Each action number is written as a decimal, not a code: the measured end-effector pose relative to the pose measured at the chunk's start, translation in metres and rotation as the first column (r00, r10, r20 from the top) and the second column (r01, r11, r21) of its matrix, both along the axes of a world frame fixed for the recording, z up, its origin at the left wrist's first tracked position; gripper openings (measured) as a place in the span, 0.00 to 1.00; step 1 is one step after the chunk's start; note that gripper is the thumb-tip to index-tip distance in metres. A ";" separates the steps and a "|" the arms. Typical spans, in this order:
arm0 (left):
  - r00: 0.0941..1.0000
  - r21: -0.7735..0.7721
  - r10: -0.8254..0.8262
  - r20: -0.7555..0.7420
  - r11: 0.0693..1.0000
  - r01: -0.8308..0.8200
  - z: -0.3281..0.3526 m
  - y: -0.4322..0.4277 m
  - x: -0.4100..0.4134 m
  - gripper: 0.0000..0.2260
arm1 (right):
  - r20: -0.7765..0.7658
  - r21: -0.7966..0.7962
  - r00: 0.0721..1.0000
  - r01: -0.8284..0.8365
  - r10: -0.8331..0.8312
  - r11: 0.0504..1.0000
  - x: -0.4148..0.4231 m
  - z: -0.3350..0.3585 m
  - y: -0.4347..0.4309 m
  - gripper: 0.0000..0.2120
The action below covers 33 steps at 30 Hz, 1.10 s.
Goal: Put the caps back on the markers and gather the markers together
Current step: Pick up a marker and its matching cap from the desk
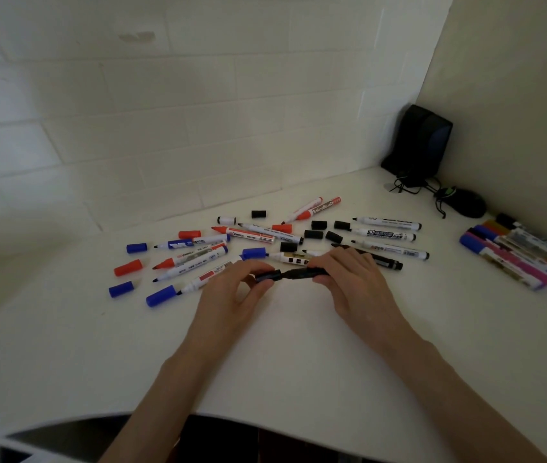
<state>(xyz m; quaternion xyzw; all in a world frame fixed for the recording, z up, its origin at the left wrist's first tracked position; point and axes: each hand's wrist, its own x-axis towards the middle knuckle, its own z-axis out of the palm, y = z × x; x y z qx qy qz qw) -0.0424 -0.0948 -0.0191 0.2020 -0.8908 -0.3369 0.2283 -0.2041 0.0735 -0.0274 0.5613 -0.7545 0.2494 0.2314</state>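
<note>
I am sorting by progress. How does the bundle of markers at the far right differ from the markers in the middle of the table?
The right bundle lies packed side by side, apparently capped; the middle markers lie scattered, many with bare tips and loose caps among them. The bundle includes pink and purple; the middle ones are red, blue and black. Both rest on the white table.

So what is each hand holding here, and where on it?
Left hand pinches a black cap by its sides; right hand grips the black marker around its barrel.
</note>
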 end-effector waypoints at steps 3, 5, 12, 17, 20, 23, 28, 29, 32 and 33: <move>1.000 -0.006 -0.027 -0.009 1.000 0.027 0.001 0.001 0.000 0.09 | -0.012 0.013 1.000 -0.018 0.018 1.000 0.004 0.001 -0.002 0.08; 0.999 0.012 -0.050 -0.015 0.999 0.050 0.001 0.001 0.001 0.08 | -0.006 0.032 0.998 -0.055 0.055 0.998 0.006 0.003 -0.002 0.10; 0.991 0.184 -0.051 -0.124 0.980 0.074 0.002 0.006 0.006 0.07 | 0.090 0.053 0.990 -0.111 0.105 0.992 0.012 0.007 0.005 0.12; 0.985 0.182 -0.057 -0.160 0.979 0.086 0.006 0.011 0.005 0.07 | 0.020 -0.014 0.994 -0.110 0.110 0.994 0.013 0.001 0.003 0.12; 0.978 0.150 -0.066 -0.200 0.984 0.097 0.005 0.012 0.004 0.07 | -0.014 -0.054 0.996 -0.084 0.083 0.995 0.016 -0.001 0.001 0.11; 0.972 0.132 -0.072 -0.225 0.986 0.104 0.006 0.014 0.003 0.07 | -0.041 -0.087 0.998 -0.056 0.052 0.995 0.018 -0.003 0.002 0.09; 0.958 0.111 -0.074 -0.276 0.988 0.109 0.007 0.014 -0.002 0.06 | 0.003 -0.138 0.999 -0.033 0.033 0.990 0.022 -0.002 0.001 0.10; 0.962 0.116 -0.079 -0.263 0.987 0.113 0.007 0.013 -0.002 0.06 | 0.019 -0.125 0.999 -0.043 0.046 0.991 0.022 -0.002 0.001 0.10; 0.983 0.106 -0.141 -0.119 0.982 0.153 0.007 0.011 0.000 0.05 | 0.085 -0.059 0.991 -0.101 0.106 0.993 0.016 -0.003 0.003 0.09; 0.983 0.102 -0.158 -0.094 0.981 0.167 0.006 0.010 0.000 0.04 | 0.136 -0.060 0.983 -0.116 0.124 0.991 0.014 -0.003 0.004 0.09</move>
